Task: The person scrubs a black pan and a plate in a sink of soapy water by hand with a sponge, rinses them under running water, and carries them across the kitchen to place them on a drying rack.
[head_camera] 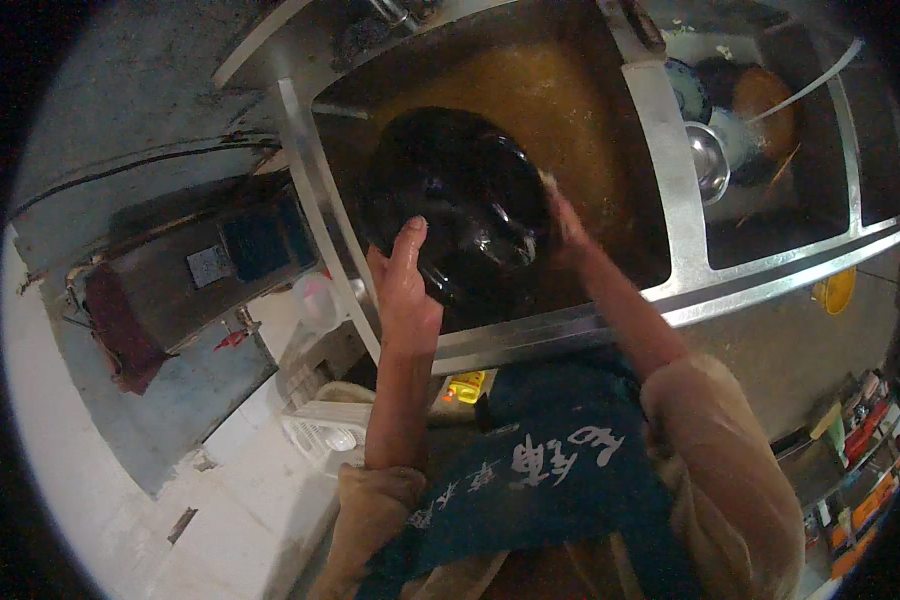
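Note:
A wet, glossy black round vessel (457, 180), a pan or bowl, is tilted over the left basin of a stainless steel sink (664, 172). My left hand (405, 277) grips its near left edge, the thumb laid on the dark surface and the fingers underneath. At the vessel's right edge is my right hand (566, 221), blurred, with its fingers partly hidden. Whether it clasps the rim or holds something small against it cannot be made out. Brownish water (570, 97) shows in the basin beyond the vessel.
The right basin holds a metal bowl (709, 161), a brown round item (765, 112) and a patterned dish (686, 90); a pale hose or stream (810, 86) crosses above. A faucet (394, 11) stands at the back. White plastic basket (330, 427) and yellow container (466, 386) sit below the sink.

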{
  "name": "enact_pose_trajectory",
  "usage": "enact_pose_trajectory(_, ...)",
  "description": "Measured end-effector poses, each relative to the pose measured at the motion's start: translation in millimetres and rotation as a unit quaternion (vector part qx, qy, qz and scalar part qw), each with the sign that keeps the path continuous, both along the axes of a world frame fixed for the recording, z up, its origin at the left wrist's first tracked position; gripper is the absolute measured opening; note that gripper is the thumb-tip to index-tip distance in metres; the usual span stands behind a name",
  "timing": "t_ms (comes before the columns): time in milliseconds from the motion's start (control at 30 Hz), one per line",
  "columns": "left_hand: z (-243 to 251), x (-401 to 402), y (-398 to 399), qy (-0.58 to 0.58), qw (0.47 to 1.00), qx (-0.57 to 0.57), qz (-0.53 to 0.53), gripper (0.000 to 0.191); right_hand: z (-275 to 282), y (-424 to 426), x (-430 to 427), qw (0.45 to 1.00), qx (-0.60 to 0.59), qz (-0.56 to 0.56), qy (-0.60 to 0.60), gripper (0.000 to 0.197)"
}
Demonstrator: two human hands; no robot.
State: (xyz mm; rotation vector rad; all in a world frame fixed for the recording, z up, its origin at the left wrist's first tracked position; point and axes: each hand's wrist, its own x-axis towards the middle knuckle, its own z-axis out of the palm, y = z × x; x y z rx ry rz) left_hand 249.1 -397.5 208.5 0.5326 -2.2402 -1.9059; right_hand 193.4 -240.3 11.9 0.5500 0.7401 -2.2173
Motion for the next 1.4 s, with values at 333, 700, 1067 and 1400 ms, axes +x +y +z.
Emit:
enact_pose_trajectory(333, -13.0, -8.0, 24.5, -0.030, 0.940, 0.232, 0.249, 0.039, 116.4, -45.5, 35.0, 0.800, 0.307, 0.022, 0.515, 0.040)
enact_pose_trajectory(700, 7.1, 45.5, 14.3, -0.167, 0.872, 0.322, 0.328, 0.053, -18.8, -23.5, -47.8, 0.738, 0.519, 0.190, 0.388, 0.030)
enact_pose_trajectory(1067, 35.2, 54.3, 12.2, -0.168, 0.869, 0.338, 0.321, 0.050, 37.6, -60.6, -323.1, 0.861, 0.394, -0.160, 0.279, 0.041)
enact_pose_trajectory(1400, 2.8, 69.7, -3.9, -0.192, 0.884, 0.324, 0.277, 0.052, 7.8, -51.5, -311.6, 0.766, 0.465, -0.150, 0.417, 0.061)
